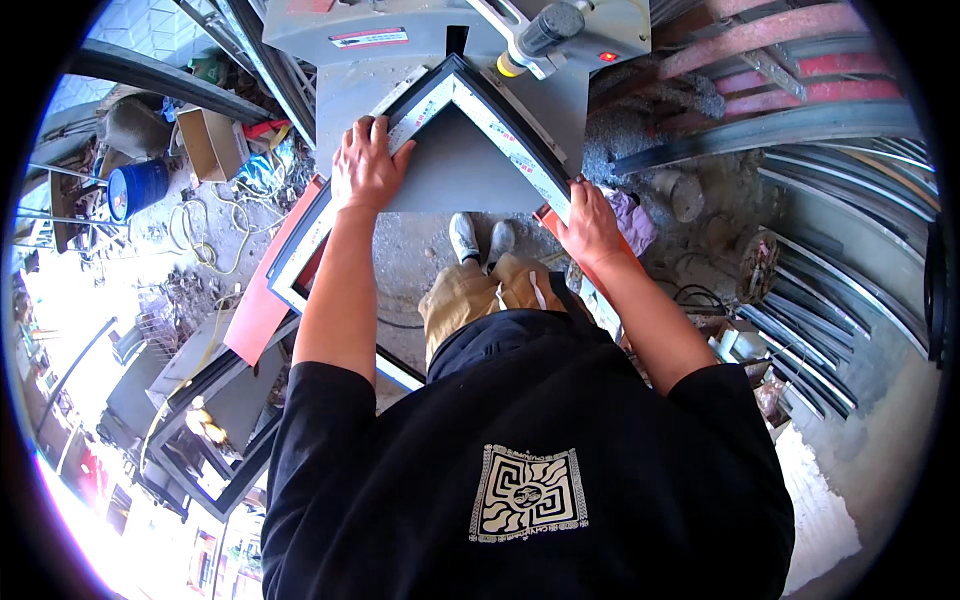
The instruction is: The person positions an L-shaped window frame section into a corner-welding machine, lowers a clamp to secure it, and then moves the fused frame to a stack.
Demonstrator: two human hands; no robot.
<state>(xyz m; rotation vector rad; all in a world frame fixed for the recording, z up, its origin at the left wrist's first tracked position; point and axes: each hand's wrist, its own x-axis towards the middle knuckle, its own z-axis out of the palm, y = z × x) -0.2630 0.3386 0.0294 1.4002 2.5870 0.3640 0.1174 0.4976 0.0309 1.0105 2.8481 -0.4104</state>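
Observation:
A dark metal window-type frame with printed white film (512, 147) lies with its corner pointing away from me on the grey machine table (440, 188). My left hand (364, 168) is closed over the frame's left bar, its thumb on the inner side. Farther right and a little nearer, my right hand (590, 226) grips the right bar, fingertips over its outer edge. The frame's corner sits against the machine head (400, 30). Above it to the right, a dark cylinder with a yellow tip (508, 66) hangs from a bracket. My arms hide part of the frame's nearer end.
Orange-red support arms (262, 300) extend below the frame on both sides. At left are a blue drum (138, 190), a cardboard box (210, 146) and a loose yellowish cable (200, 240) on the floor. Long metal profiles (850, 205) are stacked at right, beyond a pinkish cloth (630, 222).

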